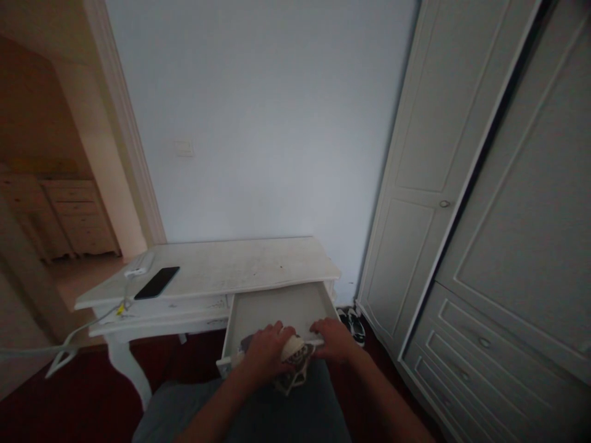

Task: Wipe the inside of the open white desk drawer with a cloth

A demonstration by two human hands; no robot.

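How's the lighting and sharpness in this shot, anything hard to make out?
Head view: dim light, brightest across the wall; head view: corners dark, wardrobe seemingly leaning from lens distortion; head view: patterned cloth at the left hand soft, its details unclear.

So the table [258,261] looks like painted wood, mostly matt, kinda rough with worn specks and chips, and the drawer [272,307] has a smoother, flat-looking inside. Lacy cloth [295,357] at the drawer front looks soft and textured, openwork at the edge. Phone [157,282] is smooth dark glass, cable [83,329] is matt plastic. Wall [277,123] is smooth matt paint, wardrobe [415,234] has a smooth satin-ish finish with a shiny metal-looking knob [444,203]. Floor [60,387] reads dull, can't tell if it's carpet
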